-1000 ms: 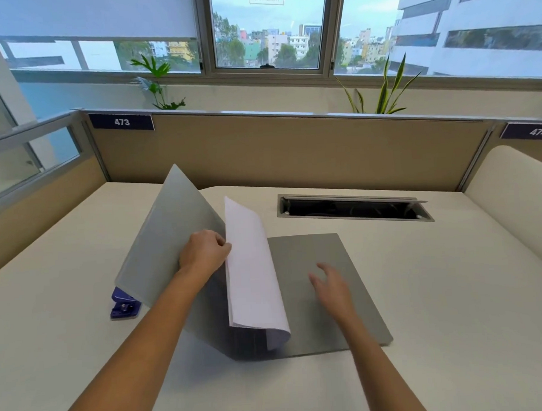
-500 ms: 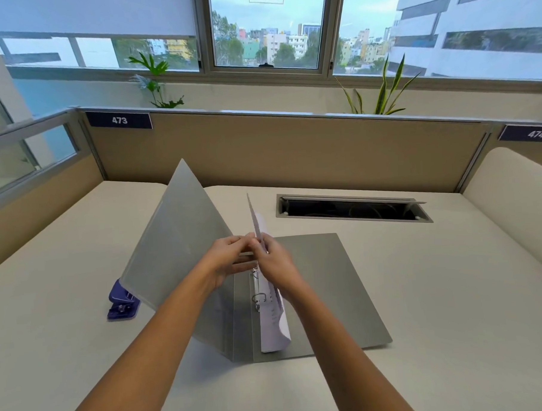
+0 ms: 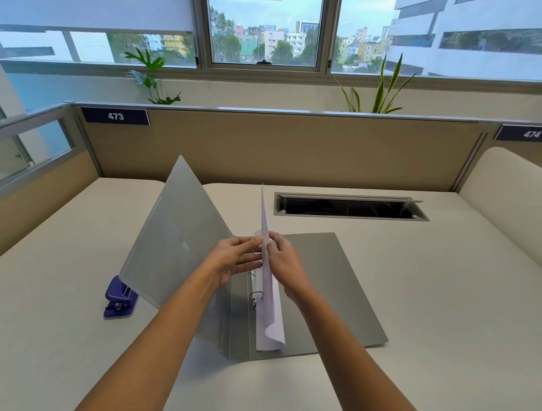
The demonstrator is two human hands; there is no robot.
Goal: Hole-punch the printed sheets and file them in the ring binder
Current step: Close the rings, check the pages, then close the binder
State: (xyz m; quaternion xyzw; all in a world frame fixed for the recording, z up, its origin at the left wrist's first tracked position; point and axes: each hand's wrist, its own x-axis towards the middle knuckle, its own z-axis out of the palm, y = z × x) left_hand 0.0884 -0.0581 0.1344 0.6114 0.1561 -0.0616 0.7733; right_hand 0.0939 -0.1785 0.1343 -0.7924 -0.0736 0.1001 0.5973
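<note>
Head view: a grey plastic ring binder (image 3: 335, 283) lies open on the cream-coloured desk (image 3: 438, 291), its back cover flat on the surface and its translucent grey front cover (image 3: 175, 240) raised at a slant on the left. The stack of white printed sheets (image 3: 269, 304) stands nearly on edge along the binder's spine, the top edge pointing up and away, the near lower corner curling over to the right. A metal ring (image 3: 256, 297) shows just left of the sheets, near their lower half; whether it passes through the paper I cannot tell.

Both hands meet at the upper part of the sheets. The left hand (image 3: 231, 260) comes from the left side, fingers curled with the tips pressed against the paper's edge. The right hand (image 3: 286, 260) sits on the right side, thumb and fingers closed against the paper, so the sheets are pinched between the two hands. The forearms stretch forward from the bottom of the frame.

A dark blue hole punch (image 3: 118, 300) rests on the desk to the left, partly hidden behind the lower edge of the raised front cover. A rectangular cable slot (image 3: 350, 206) is cut into the desk beyond the binder, well apart from it.
</note>
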